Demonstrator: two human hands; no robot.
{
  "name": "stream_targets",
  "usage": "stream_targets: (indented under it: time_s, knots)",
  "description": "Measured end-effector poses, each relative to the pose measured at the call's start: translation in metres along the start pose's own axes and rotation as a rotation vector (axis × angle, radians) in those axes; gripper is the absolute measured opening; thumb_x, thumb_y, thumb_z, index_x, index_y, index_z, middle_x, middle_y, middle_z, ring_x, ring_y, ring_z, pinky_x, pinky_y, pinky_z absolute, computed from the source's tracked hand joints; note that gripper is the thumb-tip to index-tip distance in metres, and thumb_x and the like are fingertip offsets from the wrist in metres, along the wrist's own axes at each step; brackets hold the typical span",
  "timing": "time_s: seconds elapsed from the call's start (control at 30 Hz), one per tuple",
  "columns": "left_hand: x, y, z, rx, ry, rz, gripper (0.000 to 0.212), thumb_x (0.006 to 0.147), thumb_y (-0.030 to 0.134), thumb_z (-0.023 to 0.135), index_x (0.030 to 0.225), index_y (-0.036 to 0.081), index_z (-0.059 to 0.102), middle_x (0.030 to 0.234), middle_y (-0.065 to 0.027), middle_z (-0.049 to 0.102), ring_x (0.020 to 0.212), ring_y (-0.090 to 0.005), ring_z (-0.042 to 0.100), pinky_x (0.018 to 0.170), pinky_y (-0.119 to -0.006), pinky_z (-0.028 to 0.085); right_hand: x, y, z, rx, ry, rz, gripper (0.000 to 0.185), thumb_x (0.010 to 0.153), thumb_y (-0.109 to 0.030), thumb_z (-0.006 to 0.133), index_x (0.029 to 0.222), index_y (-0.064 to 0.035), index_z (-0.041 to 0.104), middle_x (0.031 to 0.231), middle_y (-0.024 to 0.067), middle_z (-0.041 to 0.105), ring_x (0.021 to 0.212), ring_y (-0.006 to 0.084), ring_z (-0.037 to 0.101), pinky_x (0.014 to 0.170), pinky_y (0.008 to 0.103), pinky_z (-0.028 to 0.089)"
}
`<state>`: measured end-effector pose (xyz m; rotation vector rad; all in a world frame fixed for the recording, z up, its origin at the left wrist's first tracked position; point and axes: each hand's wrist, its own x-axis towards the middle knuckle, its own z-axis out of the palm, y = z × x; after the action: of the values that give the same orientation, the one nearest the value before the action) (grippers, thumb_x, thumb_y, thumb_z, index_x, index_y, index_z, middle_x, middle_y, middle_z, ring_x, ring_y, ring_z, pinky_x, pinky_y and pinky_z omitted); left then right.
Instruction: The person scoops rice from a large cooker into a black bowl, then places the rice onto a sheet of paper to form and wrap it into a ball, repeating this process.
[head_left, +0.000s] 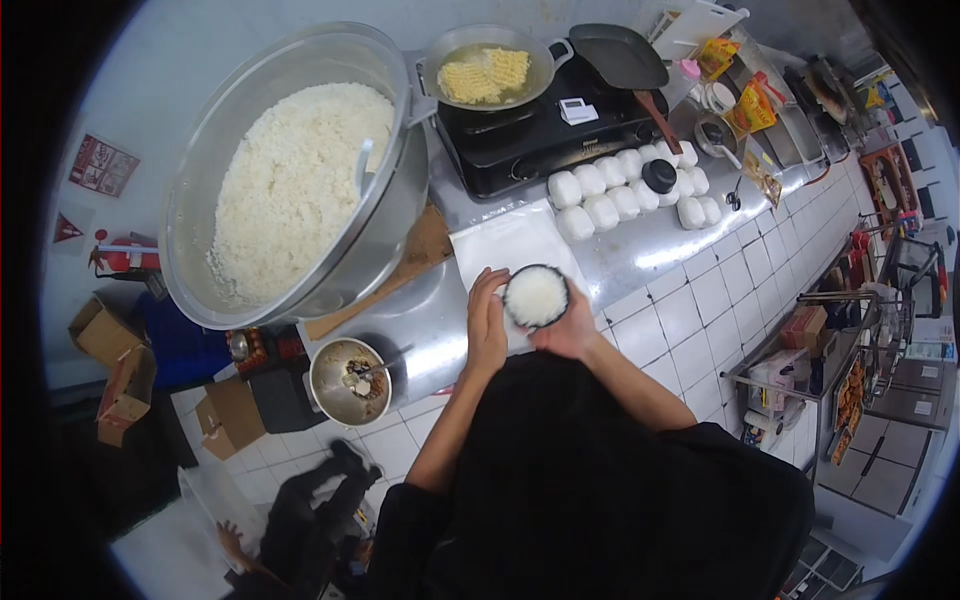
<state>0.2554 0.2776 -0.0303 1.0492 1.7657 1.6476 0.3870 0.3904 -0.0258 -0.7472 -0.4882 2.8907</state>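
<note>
A small round black mould (532, 328) holds packed white rice (536, 297). My right hand (574, 328) grips it from the right and below. At its left rim my left hand (487, 321) is cupped close by; whether those fingers press on it is unclear. Under both hands lies a stack of white plastic sheets (510, 241) on the steel table (433, 322). To the left stands a huge metal pot (300, 319) of cooked rice (300, 180), with a scoop handle (364, 166) on its right side. Wrapped white rice portions (601, 212) sit in rows beyond the sheets, a black round lid (660, 176) on top of them.
A black gas stove (480, 154) carries a pan (442, 52) with noodle blocks (487, 75) in liquid and a grill pan (619, 54). A steel bowl (330, 382) with dark sauce sits at the table's near-left edge. Scissors (734, 196) lie right. Another person (307, 502) is lower left.
</note>
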Motion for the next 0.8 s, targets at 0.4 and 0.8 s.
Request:
stream_targets:
  time_s: [0.4,0.8]
  knots:
    - [-0.048,-0.112,0.029,1.018,-0.231,-0.276,0.1,0.08,0.055,0.068,0.15,-0.003,0.025,0.161,-0.0137,0.014,0.149,-0.042,0.002,0.109,-0.074,0.003,0.06,-0.006,-0.102,-2.074,0.146,-0.815,0.063,0.079,-0.028,0.075,0.136,-0.0176,0.049,0.138,0.0176,0.045,0.115,0.0351,0.048,0.089,0.0449,0.041]
    - [-0.048,-0.098,0.042,1.061,-0.108,-0.2,0.08,0.08,0.044,0.072,0.141,0.002,0.041,0.157,-0.013,0.026,0.146,-0.0415,0.015,0.11,-0.068,0.014,0.034,-0.059,-0.093,-1.918,0.16,-0.974,0.067,0.073,-0.024,0.075,0.134,-0.015,0.049,0.14,0.0162,0.044,0.12,0.0398,0.045,0.098,0.0506,0.035]
